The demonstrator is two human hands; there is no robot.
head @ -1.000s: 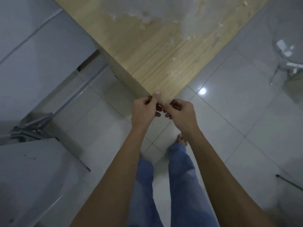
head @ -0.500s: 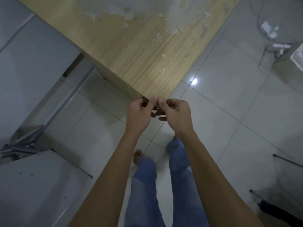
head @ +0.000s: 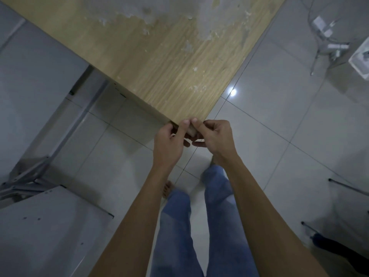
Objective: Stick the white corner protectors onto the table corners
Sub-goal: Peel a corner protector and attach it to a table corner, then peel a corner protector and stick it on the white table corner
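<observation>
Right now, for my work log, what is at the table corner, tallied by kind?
Hands: 2, left hand and right hand
Wooden table: 1
Pale piece pinched between both hands: 1
Total: 4

No readable text, label or number shows anywhere, perhaps owing to dimness.

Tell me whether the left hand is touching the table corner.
Touching. The head view shows the left hand with its thumb pressed on the top edge of the wooden table at the near corner, no gap visible; the right hand meets it there.
</observation>
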